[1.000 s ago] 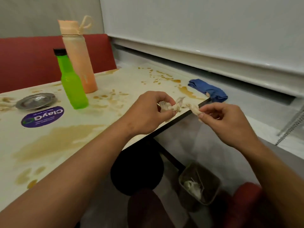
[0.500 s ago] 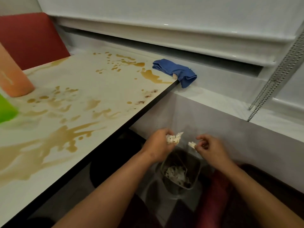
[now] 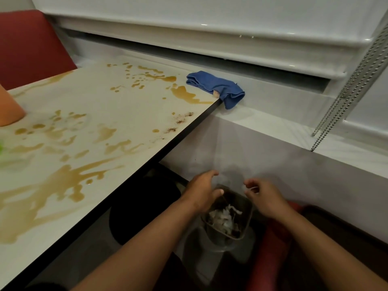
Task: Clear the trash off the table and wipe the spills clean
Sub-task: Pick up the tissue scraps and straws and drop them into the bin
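tissue scraps (image 3: 223, 217) held half a second earlier lay in the bin (image 3: 247, 208) below; left hand (image 3: 202, 193) and right hand (image 3: 265, 198) hung empty, fingers loosened. spills (image 3: 63, 181) remained on the table (image 3: 100, 97); blue cloth (image 3: 216, 86) sat at its far corner.

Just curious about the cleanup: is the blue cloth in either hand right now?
No, the blue cloth lies at the table's far corner.

orange bottle (image 3: 9, 110) at table's left edge | red seat back (image 3: 27, 47) behind | bead chains (image 3: 348, 87) (hanging right)
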Demonstrator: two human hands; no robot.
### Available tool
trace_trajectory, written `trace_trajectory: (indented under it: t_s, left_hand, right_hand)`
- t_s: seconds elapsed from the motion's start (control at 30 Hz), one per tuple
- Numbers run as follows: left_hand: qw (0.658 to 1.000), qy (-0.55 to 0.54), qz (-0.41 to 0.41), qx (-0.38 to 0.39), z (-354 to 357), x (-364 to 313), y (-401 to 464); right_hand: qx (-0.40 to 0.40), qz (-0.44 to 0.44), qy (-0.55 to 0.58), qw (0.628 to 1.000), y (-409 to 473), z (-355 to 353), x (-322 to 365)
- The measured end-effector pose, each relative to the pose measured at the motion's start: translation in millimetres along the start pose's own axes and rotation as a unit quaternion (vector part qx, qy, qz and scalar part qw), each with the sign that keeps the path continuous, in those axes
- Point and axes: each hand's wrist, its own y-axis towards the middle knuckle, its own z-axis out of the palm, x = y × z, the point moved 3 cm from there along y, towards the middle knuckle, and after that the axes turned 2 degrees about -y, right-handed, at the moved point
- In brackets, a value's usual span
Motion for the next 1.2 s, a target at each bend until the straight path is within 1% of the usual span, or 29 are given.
trace_trajectory:
  t_s: [0.1,0.27,0.4,0.53,0.63,0.77,0.97,1.1,1.2]
  left_hand:
    - [1.000,0.002,0.018,-0.014,-28.7,-7.1,-25.4]
    - [0.996,0.039,0.057,-0.061,-91.0,-14.4,-87.6]
    - [0.991,0.052,0.085,-0.088,-140.7,-19.4,-144.3]
    - [0.985,0.053,0.088,-0.136,-186.4,-16.2,-194.7]
    - [0.978,0.082,0.076,-0.177,-214.8,-5.1,-231.6]
    - [0.967,0.114,0.030,-0.225,-247.5,22.3,-287.2]
    - [0.948,0.165,-0.065,-0.263,-276.1,72.5,-372.4]
    - [0.935,0.190,-0.133,-0.269,-282.1,102.7,-422.7]
    - [0.924,0.197,-0.190,-0.268,-290.0,123.1,-456.9]
  right_hand:
    - [-0.004,-0.048,0.028,0.998,-13.8,-14.0,35.7]
    - [0.003,-0.167,0.070,0.983,-48.4,-46.1,126.0]
    - [0.032,-0.245,0.120,0.962,-83.5,-61.9,199.1]
    - [0.046,-0.322,0.142,0.935,-115.0,-61.5,260.2]
    - [0.064,-0.366,0.161,0.914,-135.9,-50.4,299.8]
    - [0.109,-0.416,0.167,0.887,-159.6,-24.6,351.4]
    - [0.169,-0.490,0.144,0.843,-198.7,16.2,419.4]
    - [0.193,-0.532,0.133,0.814,-224.0,42.7,455.8]
    - [0.213,-0.556,0.100,0.797,-237.0,64.4,477.4]
